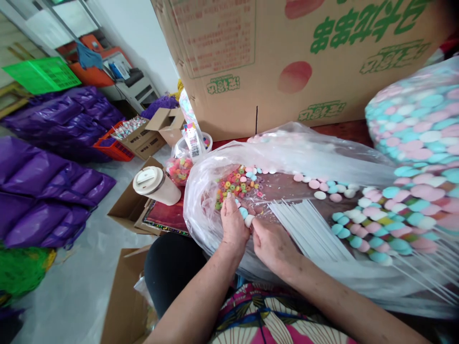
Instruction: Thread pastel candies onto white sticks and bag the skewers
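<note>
Pink, blue and white disc-shaped marshmallows (243, 213) line up in a short row between my hands, like a skewer; any stick through them is hidden. My left hand (233, 222) is closed round the row's left side. Thumb and fingers of my right hand (274, 243) pinch at its white end. Just beyond my left hand lies a pile of small coloured ring candies (238, 184). Bare white sticks (308, 227) lie in a bundle to the right of my right hand. Further right are stacked marshmallow skewers (401, 210).
Clear plastic sheeting (204, 191) surrounds the work area on the red table (168, 217). A lidded cup (158, 186) and a bag of candy rings (179, 169) stand left. A large carton (265, 95) rises behind. At right bulges a bag of marshmallows (416, 114).
</note>
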